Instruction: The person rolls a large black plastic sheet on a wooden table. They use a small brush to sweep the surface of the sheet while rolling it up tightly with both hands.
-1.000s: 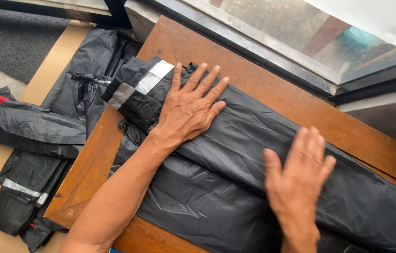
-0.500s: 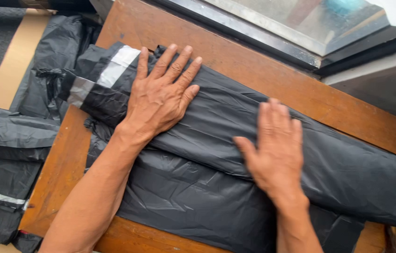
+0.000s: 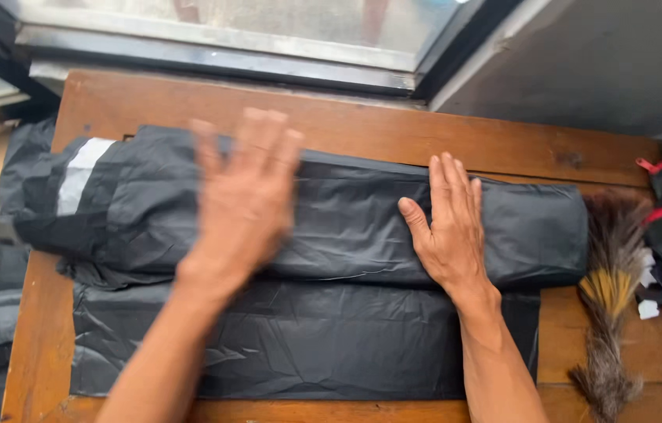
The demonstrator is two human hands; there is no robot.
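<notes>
View from above of 2 bare hands on a folded black garment (image 3: 347,227) lying lengthwise across a wooden table (image 3: 503,149) below a window. The left hand (image 3: 246,200) is blurred, palm down, fingers spread wide and pointing away, over the garment's left half; whether it touches is unclear. The right hand (image 3: 450,223) rests flat on the right half, fingers together, thumb out, grasping nothing. A grey reflective strip (image 3: 76,174) marks the garment's left end. A feather duster (image 3: 611,294) lies just beside its right end.
</notes>
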